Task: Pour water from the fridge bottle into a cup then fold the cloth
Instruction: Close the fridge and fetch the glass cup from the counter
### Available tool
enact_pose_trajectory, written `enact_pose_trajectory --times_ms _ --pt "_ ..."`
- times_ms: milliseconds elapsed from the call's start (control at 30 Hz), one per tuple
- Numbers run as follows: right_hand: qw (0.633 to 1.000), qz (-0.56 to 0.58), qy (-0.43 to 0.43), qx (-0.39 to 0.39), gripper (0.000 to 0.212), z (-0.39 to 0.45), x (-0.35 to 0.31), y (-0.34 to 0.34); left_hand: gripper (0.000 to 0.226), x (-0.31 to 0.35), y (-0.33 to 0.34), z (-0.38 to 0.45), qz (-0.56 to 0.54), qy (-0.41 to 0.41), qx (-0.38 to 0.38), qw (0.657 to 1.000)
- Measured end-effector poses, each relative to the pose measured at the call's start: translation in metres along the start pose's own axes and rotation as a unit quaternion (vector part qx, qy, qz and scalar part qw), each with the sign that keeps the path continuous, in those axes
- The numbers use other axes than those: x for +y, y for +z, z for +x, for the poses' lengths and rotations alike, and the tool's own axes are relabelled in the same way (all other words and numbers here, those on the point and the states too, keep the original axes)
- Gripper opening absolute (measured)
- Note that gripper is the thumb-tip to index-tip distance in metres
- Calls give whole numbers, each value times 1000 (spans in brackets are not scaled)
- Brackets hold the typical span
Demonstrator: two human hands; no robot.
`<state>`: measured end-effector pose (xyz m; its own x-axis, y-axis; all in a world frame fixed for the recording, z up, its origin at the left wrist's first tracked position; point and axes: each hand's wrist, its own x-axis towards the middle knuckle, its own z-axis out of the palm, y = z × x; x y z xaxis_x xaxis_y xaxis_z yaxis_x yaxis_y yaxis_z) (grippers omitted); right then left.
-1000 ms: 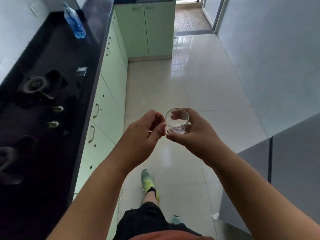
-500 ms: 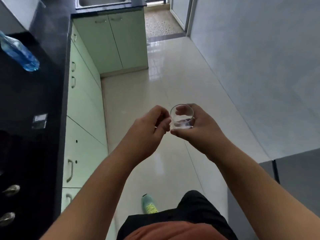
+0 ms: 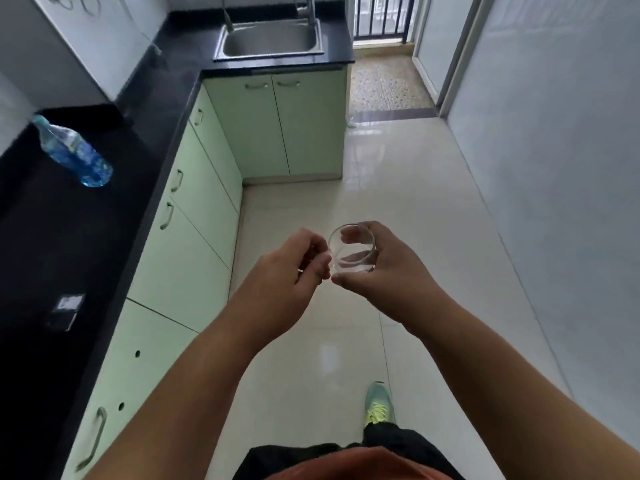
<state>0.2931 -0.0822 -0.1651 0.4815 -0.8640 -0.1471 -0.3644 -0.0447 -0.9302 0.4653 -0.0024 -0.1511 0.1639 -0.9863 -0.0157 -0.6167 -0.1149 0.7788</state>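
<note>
Right hand [image 3: 381,268] grasps the glass cup [image 3: 351,249] upright over the floor, keeping it level, left hand [image 3: 291,271] curled beside its rim, grasp unclear, while the water bottle [image 3: 72,152] waits on the bench [image 3: 52,230].

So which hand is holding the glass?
The right hand grips the glass; the left hand is only curled beside it.
</note>
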Motion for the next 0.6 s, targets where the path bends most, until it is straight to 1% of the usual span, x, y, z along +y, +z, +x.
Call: enact_pose_trajectory --times_ms 167,367,600 --pt "997 -21 -23 -75 53 87 -21 -29 4 9 -9 63 -18 -42 62 997" --pt "985 -70 -46 -153 57 182 -45 -23 4 -13 -36 122 -26 -86 109 990" --pt "981 -87 -40 -167 58 305 -67 23 4 -80 -91 217 -32 -97 123 987"
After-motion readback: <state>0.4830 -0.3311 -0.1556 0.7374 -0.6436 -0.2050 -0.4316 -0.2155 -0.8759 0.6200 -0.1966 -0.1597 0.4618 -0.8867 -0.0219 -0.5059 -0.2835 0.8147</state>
